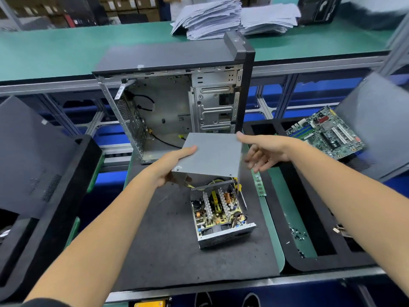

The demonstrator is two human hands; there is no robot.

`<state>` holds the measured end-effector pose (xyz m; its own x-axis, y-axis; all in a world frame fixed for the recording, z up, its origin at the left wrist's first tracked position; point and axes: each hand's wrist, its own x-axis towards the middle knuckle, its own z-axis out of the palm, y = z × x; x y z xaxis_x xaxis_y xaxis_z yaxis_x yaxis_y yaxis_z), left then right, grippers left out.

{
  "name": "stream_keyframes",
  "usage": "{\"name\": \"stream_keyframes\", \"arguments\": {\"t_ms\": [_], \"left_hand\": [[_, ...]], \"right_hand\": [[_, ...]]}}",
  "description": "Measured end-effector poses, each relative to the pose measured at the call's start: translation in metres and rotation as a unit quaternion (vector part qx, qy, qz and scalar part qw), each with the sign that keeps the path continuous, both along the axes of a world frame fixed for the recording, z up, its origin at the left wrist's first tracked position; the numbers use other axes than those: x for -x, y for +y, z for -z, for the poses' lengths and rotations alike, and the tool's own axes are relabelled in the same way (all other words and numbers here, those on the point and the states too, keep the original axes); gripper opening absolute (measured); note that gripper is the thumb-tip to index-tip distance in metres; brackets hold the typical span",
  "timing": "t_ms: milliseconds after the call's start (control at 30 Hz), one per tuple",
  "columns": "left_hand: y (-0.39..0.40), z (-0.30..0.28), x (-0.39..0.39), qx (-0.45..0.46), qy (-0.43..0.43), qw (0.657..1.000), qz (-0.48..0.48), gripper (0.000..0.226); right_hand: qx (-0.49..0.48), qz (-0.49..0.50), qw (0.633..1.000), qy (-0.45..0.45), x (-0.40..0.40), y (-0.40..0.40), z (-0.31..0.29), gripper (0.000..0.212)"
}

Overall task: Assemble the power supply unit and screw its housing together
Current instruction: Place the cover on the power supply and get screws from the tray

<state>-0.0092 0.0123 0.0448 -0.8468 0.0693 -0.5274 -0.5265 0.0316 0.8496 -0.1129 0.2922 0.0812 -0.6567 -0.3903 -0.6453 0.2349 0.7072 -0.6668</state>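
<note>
The open power supply base [218, 216] lies on the dark mat, its circuit board, heat sinks and coils exposed. Above it hangs the grey metal housing cover [213, 155], tilted. My left hand [174, 163] grips the cover's left edge, thumb on top and fingers beneath. My right hand [264, 150] is at the cover's right edge with spread, relaxed fingers; its thumb tip touches the far right corner. A yellow-handled screwdriver [241, 193] lies right of the base, partly hidden by the cover.
An open computer case [177, 107] stands behind the mat. A green memory stick [259, 185] lies right of the screwdriver. A motherboard [325, 131] sits in the black tray at right, loose screws [297, 233] nearer. Grey panels lean at left and right. Paper stacks [221, 18] lie on the far bench.
</note>
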Motion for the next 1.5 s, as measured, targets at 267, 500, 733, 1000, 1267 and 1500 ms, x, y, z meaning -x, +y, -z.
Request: {"name": "stream_keyframes", "arguments": {"t_ms": [267, 500, 733, 1000, 1267, 1500], "left_hand": [[0.007, -0.015, 0.012, 0.034, 0.021, 0.994, 0.101, 0.057], [0.017, -0.038, 0.024, 0.138, 0.016, 0.951, 0.276, 0.035], [0.023, -0.037, 0.028, 0.179, 0.001, 0.909, 0.376, 0.027], [0.029, -0.046, 0.031, 0.154, 0.002, 0.903, 0.402, 0.049], [0.009, -0.047, 0.034, 0.273, 0.139, 0.927, 0.217, 0.041], [-0.013, -0.025, 0.026, 0.184, 0.031, 0.962, -0.197, 0.053]], "right_hand": [[0.09, -0.027, 0.974, 0.206, 0.019, -0.015, -0.032, 0.054], [-0.006, -0.298, 0.948, 0.112, -0.002, -0.057, -0.04, 0.045], [0.015, -0.322, 0.946, -0.044, -0.007, -0.065, -0.007, 0.028], [-0.027, -0.301, 0.953, -0.028, -0.009, -0.054, -0.007, 0.048], [0.052, -0.17, 0.981, -0.075, -0.014, -0.023, 0.003, 0.045], [0.147, -0.057, 0.984, -0.081, -0.017, 0.005, 0.018, 0.04]]}}
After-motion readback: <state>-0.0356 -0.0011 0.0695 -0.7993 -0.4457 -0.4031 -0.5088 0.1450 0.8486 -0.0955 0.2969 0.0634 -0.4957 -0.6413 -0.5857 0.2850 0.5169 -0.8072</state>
